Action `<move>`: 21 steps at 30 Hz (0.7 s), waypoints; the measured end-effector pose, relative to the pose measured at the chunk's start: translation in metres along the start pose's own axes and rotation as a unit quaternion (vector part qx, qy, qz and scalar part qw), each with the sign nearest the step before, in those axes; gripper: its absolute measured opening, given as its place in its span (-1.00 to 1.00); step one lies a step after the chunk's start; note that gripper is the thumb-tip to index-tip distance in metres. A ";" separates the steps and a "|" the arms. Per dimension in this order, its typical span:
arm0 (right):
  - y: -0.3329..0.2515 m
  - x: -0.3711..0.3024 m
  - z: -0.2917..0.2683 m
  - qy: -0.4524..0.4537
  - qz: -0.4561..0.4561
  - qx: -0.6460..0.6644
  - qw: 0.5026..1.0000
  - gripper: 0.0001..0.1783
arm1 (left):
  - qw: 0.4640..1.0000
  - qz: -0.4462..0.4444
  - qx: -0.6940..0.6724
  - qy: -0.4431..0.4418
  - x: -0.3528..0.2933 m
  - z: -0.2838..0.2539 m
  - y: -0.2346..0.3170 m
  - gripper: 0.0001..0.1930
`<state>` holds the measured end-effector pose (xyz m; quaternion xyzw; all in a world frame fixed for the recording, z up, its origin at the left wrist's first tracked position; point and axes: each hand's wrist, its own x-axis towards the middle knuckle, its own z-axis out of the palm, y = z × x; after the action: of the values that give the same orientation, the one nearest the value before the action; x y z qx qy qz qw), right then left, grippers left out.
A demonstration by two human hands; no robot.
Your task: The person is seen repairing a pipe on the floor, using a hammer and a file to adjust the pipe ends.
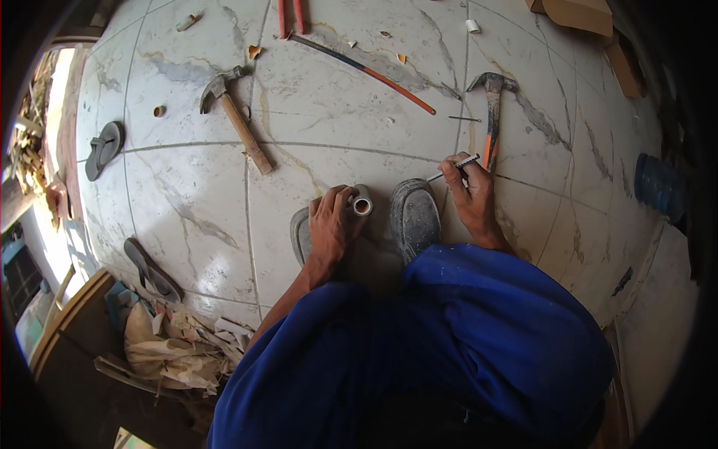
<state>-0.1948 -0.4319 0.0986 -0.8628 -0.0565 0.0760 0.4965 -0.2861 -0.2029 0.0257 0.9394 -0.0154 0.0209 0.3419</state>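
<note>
Between my shoes, my left hand (330, 224) is closed around a short, pale tubular piece (363, 206), its round end facing up and brown inside. My right hand (471, 194) pinches a thin, grey metal rod (465, 161) that slants down toward the toe of my right shoe (415, 217). The rod's exact kind is unclear. Just beyond my right hand lies a claw hammer (492, 112) with a dark and orange handle. Farther left rests a wooden-handled claw hammer (238, 123).
An orange and black bar (366, 71) and a pair of red handles (291, 19) lie farther out on the tiles. Sandals (105, 150) sit at the left, above a heap of scraps (176, 344). A blue water bottle (660, 187) and cardboard (580, 15) are at the right.
</note>
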 end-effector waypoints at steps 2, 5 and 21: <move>-0.004 -0.008 0.003 -0.005 0.010 0.009 1.000 -0.77 | 1.000 -0.008 0.000 -0.007 0.002 -0.002 0.001 -0.53; -0.016 -0.020 0.008 -0.061 0.012 0.019 0.998 -0.78 | 1.000 -0.010 0.004 -0.015 0.001 -0.002 -0.001 -0.50; -0.056 -0.012 0.030 -0.247 -0.260 0.059 0.932 -0.69 | 0.963 0.175 -0.191 -0.071 -0.001 -0.050 0.029 -0.59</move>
<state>-0.2133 -0.3804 0.1334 -0.7410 -0.3950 0.1577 0.5196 -0.2901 -0.1926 0.0826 0.8383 -0.2073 0.0106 0.5042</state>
